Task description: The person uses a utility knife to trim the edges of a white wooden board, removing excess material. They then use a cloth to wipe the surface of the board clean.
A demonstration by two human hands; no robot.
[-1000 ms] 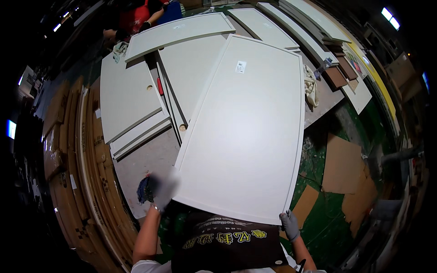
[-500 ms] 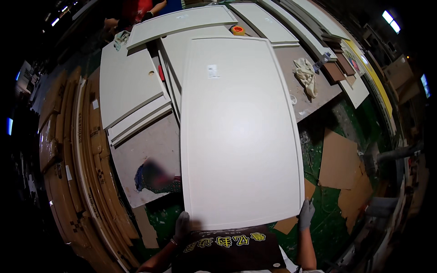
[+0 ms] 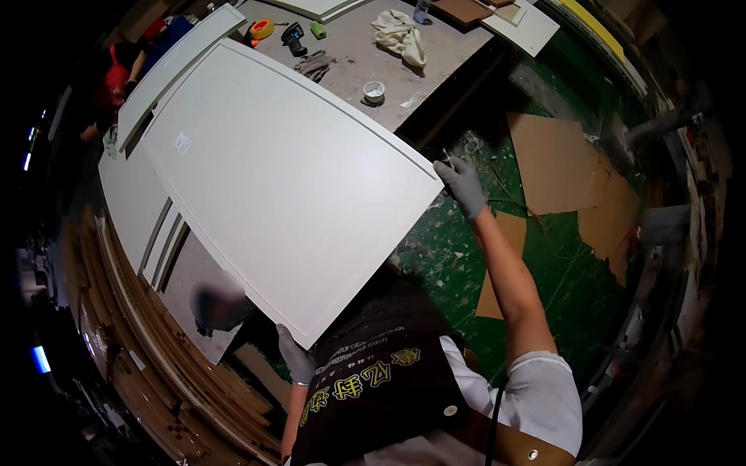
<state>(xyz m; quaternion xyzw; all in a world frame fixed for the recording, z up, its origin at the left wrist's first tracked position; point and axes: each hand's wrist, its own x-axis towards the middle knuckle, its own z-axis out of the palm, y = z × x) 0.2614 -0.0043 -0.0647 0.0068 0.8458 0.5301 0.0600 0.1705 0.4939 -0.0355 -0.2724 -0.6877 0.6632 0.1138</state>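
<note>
A large white panel (image 3: 303,186) with a raised rim lies slantwise before me, its far end over the work table. A small white label (image 3: 183,143) sticks to its face near the far left. My right hand (image 3: 465,188), in a grey glove, is closed on its near right corner. Something thin and pale pokes up by that thumb, too small to name. At the nearest corner, my left hand (image 3: 294,356), also gloved, grips the edge; its fingers are partly hidden beneath.
On the table (image 3: 350,81) are an orange tape roll (image 3: 262,29), a dark power tool (image 3: 294,39), grey gloves (image 3: 315,66), a cream cloth (image 3: 399,37) and a white cup (image 3: 374,93). Brown-wrapped boards (image 3: 148,342) stand left. Cardboard (image 3: 552,163) lies on the green floor. Another person (image 3: 116,74) stands far left.
My view has turned to the right, and the panel now slants across it, its far end to the upper left. My right hand appears higher, still on the corner. More of the table shows.
</note>
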